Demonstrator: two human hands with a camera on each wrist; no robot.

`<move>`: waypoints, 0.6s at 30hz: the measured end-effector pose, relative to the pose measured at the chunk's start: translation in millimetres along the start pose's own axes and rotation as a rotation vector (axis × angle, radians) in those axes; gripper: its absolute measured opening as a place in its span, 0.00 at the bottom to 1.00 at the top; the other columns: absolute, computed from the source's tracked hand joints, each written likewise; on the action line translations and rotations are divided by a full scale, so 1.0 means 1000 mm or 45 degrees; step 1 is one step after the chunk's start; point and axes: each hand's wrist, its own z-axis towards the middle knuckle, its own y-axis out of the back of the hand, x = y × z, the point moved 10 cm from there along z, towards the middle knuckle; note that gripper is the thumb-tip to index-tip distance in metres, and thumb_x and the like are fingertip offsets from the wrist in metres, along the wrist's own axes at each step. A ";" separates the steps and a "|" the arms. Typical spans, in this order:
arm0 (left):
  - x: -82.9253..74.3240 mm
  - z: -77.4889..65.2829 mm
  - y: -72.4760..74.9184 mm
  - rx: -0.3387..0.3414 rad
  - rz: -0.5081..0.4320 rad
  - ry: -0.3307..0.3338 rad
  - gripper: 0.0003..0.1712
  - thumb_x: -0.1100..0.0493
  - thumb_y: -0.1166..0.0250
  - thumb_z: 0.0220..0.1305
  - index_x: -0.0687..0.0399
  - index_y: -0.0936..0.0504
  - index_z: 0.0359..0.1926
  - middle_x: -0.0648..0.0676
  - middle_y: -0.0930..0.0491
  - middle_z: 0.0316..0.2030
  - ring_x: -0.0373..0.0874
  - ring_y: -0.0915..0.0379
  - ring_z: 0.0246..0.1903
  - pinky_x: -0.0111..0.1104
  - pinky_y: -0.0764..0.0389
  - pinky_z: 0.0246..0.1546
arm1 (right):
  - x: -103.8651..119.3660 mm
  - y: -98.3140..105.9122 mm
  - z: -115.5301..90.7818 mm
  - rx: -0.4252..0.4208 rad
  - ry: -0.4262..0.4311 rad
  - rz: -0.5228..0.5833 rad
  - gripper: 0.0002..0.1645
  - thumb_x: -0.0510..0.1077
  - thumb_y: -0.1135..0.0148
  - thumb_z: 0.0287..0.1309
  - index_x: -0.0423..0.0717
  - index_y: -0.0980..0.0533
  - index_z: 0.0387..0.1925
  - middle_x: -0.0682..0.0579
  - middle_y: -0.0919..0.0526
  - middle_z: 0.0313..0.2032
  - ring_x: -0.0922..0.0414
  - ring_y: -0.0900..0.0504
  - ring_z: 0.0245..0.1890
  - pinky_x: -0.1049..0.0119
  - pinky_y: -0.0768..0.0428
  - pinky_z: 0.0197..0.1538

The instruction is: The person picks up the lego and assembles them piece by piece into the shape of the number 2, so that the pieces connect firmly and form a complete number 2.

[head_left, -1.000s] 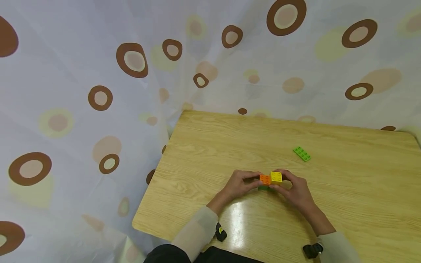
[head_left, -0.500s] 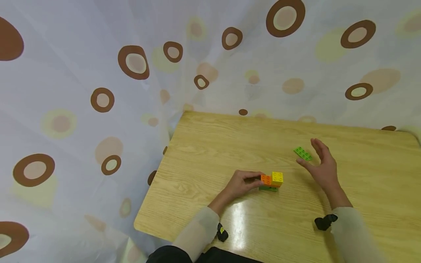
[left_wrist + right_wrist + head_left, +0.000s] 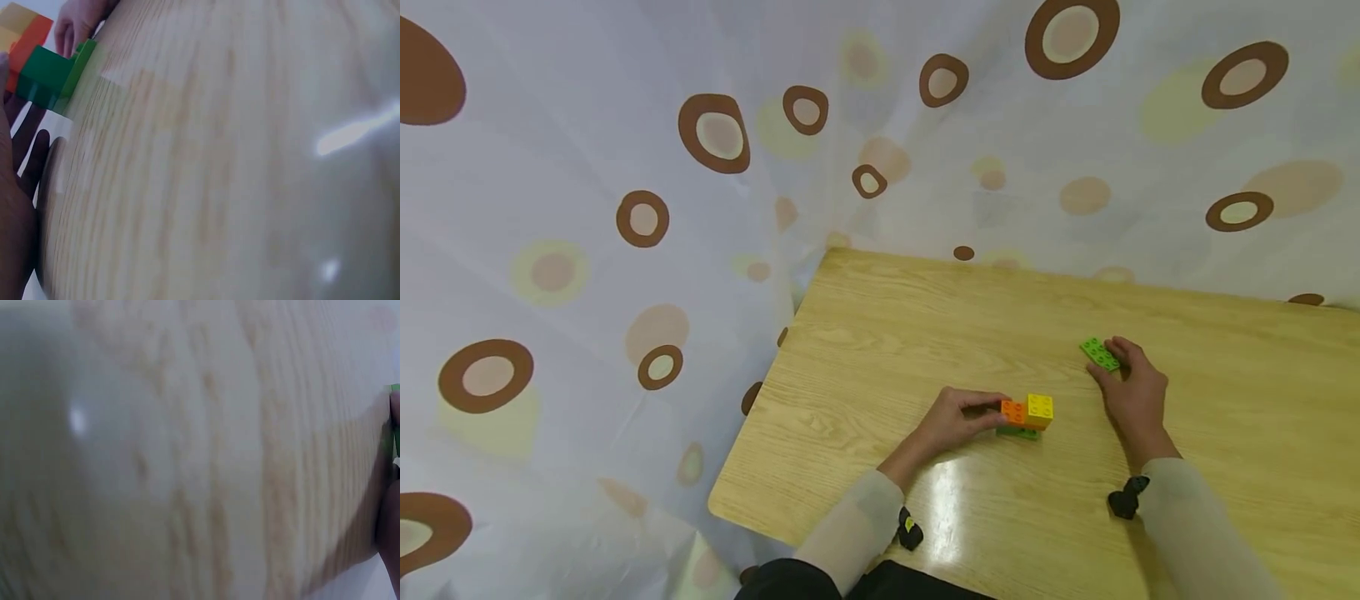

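My left hand pinches the orange brick of a small stack between thumb and fingers. A yellow brick sits on the orange one's right end. Beneath, the left wrist view shows a dark green brick above a thin lighter green plate at the table surface. Farther right, my right hand has its thumb and fingers around the near right end of a flat bright green studded brick, pinching it. Only a sliver of that brick shows in the right wrist view.
Both hands work over a wooden table. A patterned white curtain hangs along the table's back and left edges. Black wrist cameras are strapped at both sleeves. A bright reflection lies on the table near the left forearm.
My right hand has let go of the stack, moved right and away from me, and closed its fingers around the bright green brick. The left hand stays on the stack.
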 end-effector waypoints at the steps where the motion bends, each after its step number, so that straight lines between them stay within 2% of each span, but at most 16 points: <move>1: -0.001 0.000 0.001 -0.003 0.001 -0.001 0.22 0.53 0.27 0.69 0.51 0.12 0.61 0.49 0.12 0.56 0.29 0.16 0.49 0.27 0.14 0.48 | 0.002 0.002 0.001 -0.022 0.012 -0.007 0.41 0.48 0.31 0.73 0.44 0.36 0.79 0.40 0.23 0.70 0.38 0.32 0.75 0.39 0.36 0.75; 5: -0.002 0.002 0.002 -0.003 -0.006 0.007 0.22 0.53 0.27 0.69 0.51 0.12 0.61 0.50 0.13 0.56 0.28 0.16 0.49 0.27 0.14 0.48 | 0.006 0.003 -0.001 -0.044 0.023 0.005 0.38 0.46 0.30 0.71 0.44 0.33 0.77 0.41 0.20 0.67 0.40 0.29 0.73 0.43 0.34 0.75; 7: -0.002 0.002 0.002 0.001 -0.007 0.012 0.22 0.54 0.27 0.69 0.51 0.12 0.61 0.50 0.13 0.56 0.28 0.16 0.49 0.27 0.14 0.48 | 0.008 0.003 -0.006 -0.032 0.012 0.037 0.38 0.47 0.29 0.71 0.46 0.32 0.77 0.43 0.19 0.67 0.47 0.27 0.73 0.54 0.31 0.76; 10: -0.002 0.002 0.001 0.003 -0.016 0.009 0.22 0.55 0.26 0.68 0.52 0.12 0.61 0.50 0.12 0.56 0.28 0.16 0.49 0.27 0.14 0.48 | 0.023 0.001 -0.013 0.014 0.036 0.185 0.38 0.44 0.28 0.69 0.45 0.30 0.75 0.45 0.18 0.66 0.62 0.23 0.68 0.72 0.27 0.69; 12: -0.002 0.001 0.001 0.002 -0.019 0.003 0.21 0.55 0.27 0.69 0.53 0.12 0.61 0.50 0.12 0.56 0.29 0.16 0.49 0.28 0.14 0.48 | 0.041 0.001 -0.019 0.068 0.084 0.324 0.37 0.39 0.28 0.68 0.43 0.29 0.74 0.46 0.17 0.65 0.70 0.22 0.64 0.81 0.27 0.64; 13: -0.002 0.001 0.001 0.001 -0.020 0.002 0.21 0.55 0.27 0.69 0.53 0.12 0.61 0.50 0.12 0.56 0.30 0.16 0.50 0.28 0.14 0.49 | 0.053 0.002 -0.022 0.105 0.115 0.391 0.36 0.36 0.28 0.67 0.43 0.29 0.74 0.48 0.16 0.64 0.72 0.21 0.63 0.82 0.26 0.62; 15: -0.002 0.002 0.001 -0.002 -0.018 -0.003 0.21 0.55 0.27 0.69 0.53 0.12 0.61 0.50 0.12 0.56 0.31 0.15 0.51 0.27 0.14 0.49 | 0.079 0.005 -0.029 0.178 0.205 0.493 0.36 0.30 0.29 0.66 0.41 0.29 0.73 0.49 0.15 0.63 0.71 0.19 0.61 0.80 0.23 0.60; 18: -0.002 0.002 0.001 -0.006 -0.014 -0.013 0.21 0.55 0.27 0.69 0.53 0.12 0.61 0.50 0.13 0.56 0.31 0.16 0.51 0.27 0.15 0.50 | 0.117 0.009 -0.043 0.297 0.302 0.540 0.37 0.27 0.31 0.65 0.42 0.29 0.73 0.51 0.15 0.62 0.70 0.19 0.61 0.78 0.23 0.61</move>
